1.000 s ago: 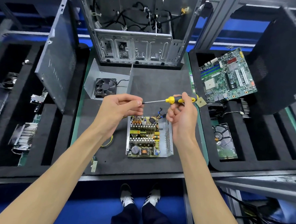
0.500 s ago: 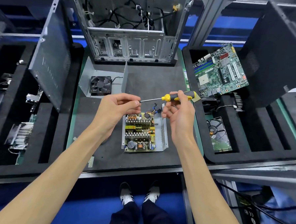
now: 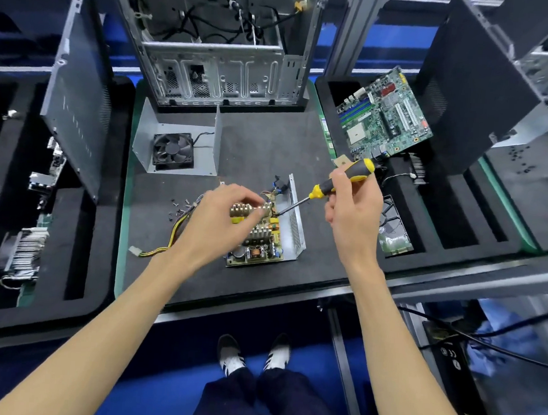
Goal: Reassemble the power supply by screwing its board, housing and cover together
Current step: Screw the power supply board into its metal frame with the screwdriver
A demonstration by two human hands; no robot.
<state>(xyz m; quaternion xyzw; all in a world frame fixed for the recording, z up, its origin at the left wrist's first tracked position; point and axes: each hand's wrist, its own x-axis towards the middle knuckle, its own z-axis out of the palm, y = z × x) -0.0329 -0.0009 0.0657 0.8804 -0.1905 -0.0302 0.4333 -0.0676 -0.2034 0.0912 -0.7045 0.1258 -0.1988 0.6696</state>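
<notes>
The power supply board [image 3: 257, 251] lies in its open metal housing [image 3: 295, 227] on the black mat. My left hand [image 3: 214, 226] is over the board's far half, fingers and thumb curled round a heat sink. A yellow-and-black screwdriver [image 3: 347, 176] is gripped in my right hand [image 3: 351, 217]. It slants down to the left, and its tip touches the board near the far right corner, beside my left fingertips. The grey cover [image 3: 181, 129] with its fan [image 3: 173, 149] stands apart at the back left. Several loose screws [image 3: 179, 207] lie left of the housing.
An open PC case [image 3: 217, 61] stands behind the mat. A motherboard [image 3: 385, 114] and a hard drive [image 3: 395, 232] sit in the foam tray on the right. A grey side panel [image 3: 78, 102] leans at the left. Yellow cables [image 3: 169, 236] trail left of the housing.
The screwdriver has swung from level in the air to slanting down onto the board. My left hand let go of the tip and dropped onto the heat sink.
</notes>
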